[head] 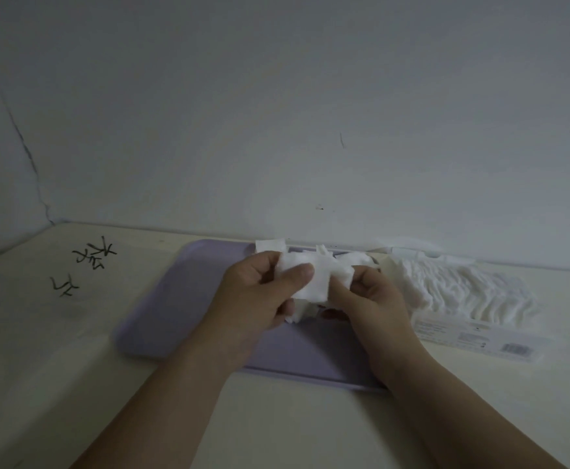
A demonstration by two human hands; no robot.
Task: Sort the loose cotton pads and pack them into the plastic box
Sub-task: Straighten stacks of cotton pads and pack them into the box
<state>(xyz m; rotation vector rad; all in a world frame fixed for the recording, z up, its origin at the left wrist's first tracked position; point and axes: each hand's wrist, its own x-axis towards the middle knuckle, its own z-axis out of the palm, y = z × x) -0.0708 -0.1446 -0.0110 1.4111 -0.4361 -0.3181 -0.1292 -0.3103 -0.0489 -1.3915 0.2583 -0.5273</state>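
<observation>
The left hand [260, 292] and the right hand [371, 299] meet above the far half of a flat lilac plastic tray [182, 299], sharing a small bunch of white square cotton pads [314, 282]. The left hand grasps the bunch with its thumb pressed on the top pad and its fingers curled underneath. The right hand pinches the bunch's right end, its fingers curled round it. More loose white pads [270, 246] lie at the tray's far edge, partly hidden behind the hands.

The tray lies on a cream counter [74, 333], close to the counter's far edge. To the right of the tray, also along that far edge, lies a clear plastic box [480, 336] with a printed label and barcode on its near side. Rows of packed white pads [463, 289] fill it. Black handwritten marks [84, 265] sit on the counter toward its far left corner. A pale wall [277, 113] rises behind the counter.
</observation>
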